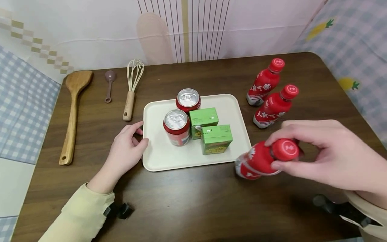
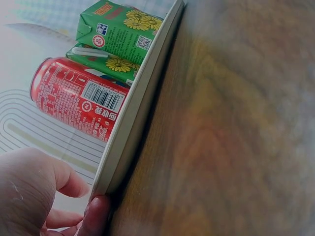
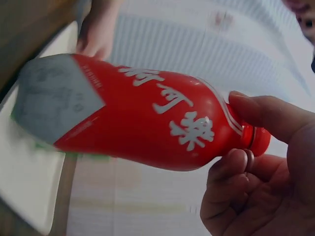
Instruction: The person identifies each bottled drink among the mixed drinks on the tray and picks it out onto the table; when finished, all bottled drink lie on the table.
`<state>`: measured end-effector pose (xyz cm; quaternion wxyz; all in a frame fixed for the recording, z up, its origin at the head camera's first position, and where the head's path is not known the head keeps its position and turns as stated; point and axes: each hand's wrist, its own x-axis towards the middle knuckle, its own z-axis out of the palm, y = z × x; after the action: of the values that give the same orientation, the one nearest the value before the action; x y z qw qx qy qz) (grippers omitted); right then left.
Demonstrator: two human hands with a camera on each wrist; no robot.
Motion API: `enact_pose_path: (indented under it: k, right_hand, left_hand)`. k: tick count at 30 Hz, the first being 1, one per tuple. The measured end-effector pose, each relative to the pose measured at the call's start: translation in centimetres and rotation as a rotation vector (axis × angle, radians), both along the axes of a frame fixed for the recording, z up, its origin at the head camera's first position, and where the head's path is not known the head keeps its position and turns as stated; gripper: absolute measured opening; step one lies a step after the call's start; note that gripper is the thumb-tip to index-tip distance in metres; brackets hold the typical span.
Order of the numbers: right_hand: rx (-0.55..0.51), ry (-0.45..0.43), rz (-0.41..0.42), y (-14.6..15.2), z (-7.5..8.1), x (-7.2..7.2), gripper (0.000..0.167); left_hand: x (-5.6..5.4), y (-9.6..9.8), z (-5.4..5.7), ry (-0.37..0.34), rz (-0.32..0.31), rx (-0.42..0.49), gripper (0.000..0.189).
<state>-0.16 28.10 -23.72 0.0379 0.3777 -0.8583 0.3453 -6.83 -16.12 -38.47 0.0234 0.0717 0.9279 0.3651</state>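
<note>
In the head view my right hand (image 1: pixel 329 151) grips a red cola bottle (image 1: pixel 260 159) by its neck, just under the cap. The bottle tilts, its base overlapping the tray's near right corner; the right wrist view shows thumb and fingers around the neck. My left hand (image 1: pixel 125 146) holds the left edge of a cream tray (image 1: pixel 163 161), with fingertips on either side of the rim in the left wrist view. On the tray stand two red drink cans, the front can (image 1: pixel 176 127) and the rear can (image 1: pixel 188 100), beside two green drink cartons (image 1: pixel 216 139).
Two more red bottles (image 1: pixel 272 106) stand right of the tray. To its left lie a whisk (image 1: pixel 130 97), a small measuring spoon (image 1: pixel 110 80) and a wooden spatula (image 1: pixel 73 111) on the brown table (image 1: pixel 181 208). A patterned cloth (image 1: pixel 105 30) hangs behind the table.
</note>
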Motion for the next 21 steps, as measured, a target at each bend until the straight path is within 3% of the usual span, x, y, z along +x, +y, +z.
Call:
enact_pose_path:
  k: [6, 13, 21]
  right_hand:
    - [0.131, 0.020, -0.202, 2.9, -0.2, 0.2, 0.065]
    - [0.174, 0.089, -0.239, 4.6, -1.6, -0.4, 0.064]
    - [0.177, 0.050, -0.333, 6.1, -2.2, -0.9, 0.062]
  left_hand:
    - [0.2, -0.3, 0.2, -0.007, 0.008, 0.002, 0.052]
    - [0.8, -0.7, 0.5, -0.044, 0.013, 0.059, 0.053]
    - [0.5, 0.2, 0.5, -0.052, -0.008, 0.071, 0.053]
